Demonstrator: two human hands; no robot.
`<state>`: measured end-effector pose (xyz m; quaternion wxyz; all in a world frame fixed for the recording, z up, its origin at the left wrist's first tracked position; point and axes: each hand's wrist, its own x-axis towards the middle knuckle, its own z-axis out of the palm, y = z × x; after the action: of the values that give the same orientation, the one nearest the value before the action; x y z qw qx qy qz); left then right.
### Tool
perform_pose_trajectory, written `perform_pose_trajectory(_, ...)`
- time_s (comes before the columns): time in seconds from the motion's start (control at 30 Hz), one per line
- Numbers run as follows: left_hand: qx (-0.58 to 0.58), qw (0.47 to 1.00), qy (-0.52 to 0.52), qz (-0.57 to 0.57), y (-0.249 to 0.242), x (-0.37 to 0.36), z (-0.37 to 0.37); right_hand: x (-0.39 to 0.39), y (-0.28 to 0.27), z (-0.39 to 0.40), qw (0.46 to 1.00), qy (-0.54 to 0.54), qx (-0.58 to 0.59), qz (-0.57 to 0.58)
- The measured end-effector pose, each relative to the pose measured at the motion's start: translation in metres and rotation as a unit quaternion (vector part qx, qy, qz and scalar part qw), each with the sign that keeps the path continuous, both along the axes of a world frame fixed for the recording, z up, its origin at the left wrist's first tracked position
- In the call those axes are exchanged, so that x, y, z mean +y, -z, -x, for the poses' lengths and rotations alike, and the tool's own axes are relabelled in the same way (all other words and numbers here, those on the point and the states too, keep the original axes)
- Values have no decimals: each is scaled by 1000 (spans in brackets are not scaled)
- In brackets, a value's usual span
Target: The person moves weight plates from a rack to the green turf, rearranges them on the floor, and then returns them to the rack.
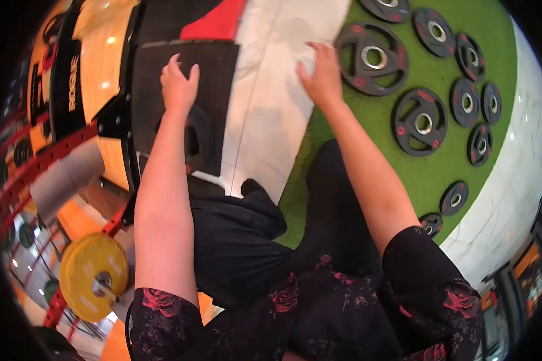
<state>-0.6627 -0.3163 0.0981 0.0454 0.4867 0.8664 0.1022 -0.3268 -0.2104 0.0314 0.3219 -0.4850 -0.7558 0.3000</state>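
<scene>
Both arms reach forward from dark sleeves with red flowers. My left hand (179, 86) is raised over the black rubber mat (217, 78), fingers apart, holding nothing. A dark weight plate (199, 141) lies on that mat, partly hidden behind my left forearm. My right hand (323, 75) hangs above the white tile strip (265, 90), its fingers spread and holding nothing. Just right of it a large black plate with red marks (386, 74) lies on the green turf (367, 123). Another large plate (438, 133) lies nearer to me.
Several smaller black plates, one of them at the turf's far edge (433, 32), lie at the right. A yellow plate (81, 268) hangs on a bar at the lower left, by a red rack (42, 161). My bent legs (235, 240) are below.
</scene>
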Motion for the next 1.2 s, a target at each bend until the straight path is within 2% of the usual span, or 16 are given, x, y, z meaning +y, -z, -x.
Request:
perform_pose_trajectory(0.07, 28, 987, -154, 33, 1, -46, 61, -34, -6, 84, 993, -83, 21, 81)
perform_pose_trajectory(0.13, -36, 978, -203, 29, -6, -96, 107, -78, -16, 155, 974, -156, -1, 166)
perform_pose_trajectory(0.17, -36, 978, -193, 66, -10, -126, 123, -98, -10, 185, 964, -205, -1, 169)
perform_pose_trajectory(0.2, 5, 977, -193, 87, -6, -160, 136, -118, -23, 207, 947, -235, -21, 217)
perform_pose_trajectory(0.27, 65, 954, -263, 132, 14, -228, 143, -152, -40, 244, 913, -280, -59, 289)
perform_pose_trajectory(0.3, 60, 950, -278, 131, 23, -255, 143, -169, -37, 258, 909, -295, -67, 286)
perform_pose_trajectory(0.37, -193, 918, -344, 42, 43, -294, 138, -192, -25, 279, 929, -274, -166, 183)
perform_pose_trajectory(0.4, -201, 913, -354, 38, 48, -304, 130, -195, -19, 283, 926, -283, -175, 179)
perform_pose_trajectory(0.47, -270, 901, -338, -16, 53, -312, 112, -191, -8, 286, 930, -256, -200, 174)
perform_pose_trajectory(0.53, -261, 901, -345, -39, 62, -315, 102, -188, -1, 286, 925, -243, -207, 208)
perform_pose_trajectory(0.6, -239, 903, -357, 0, 71, -315, 86, -184, 1, 288, 914, -240, -204, 254)
perform_pose_trajectory(0.63, -119, 952, -283, 18, 87, -323, 95, -184, 1, 288, 913, -243, -209, 251)
perform_pose_trajectory(0.67, -121, 951, -283, 20, 101, -333, 101, -187, 1, 287, 913, -242, -211, 253)
perform_pose_trajectory(0.83, -58, 953, -295, 34, 98, -323, 98, -187, -3, 273, 892, -321, -251, 194)
perform_pose_trajectory(0.97, -42, 948, -316, 25, 96, -319, 93, -191, 13, 272, 901, -297, -254, 191)
perform_pose_trajectory(1.2, -22, 944, -329, -5, 96, -323, 80, -205, 20, 261, 930, -269, -182, 173)
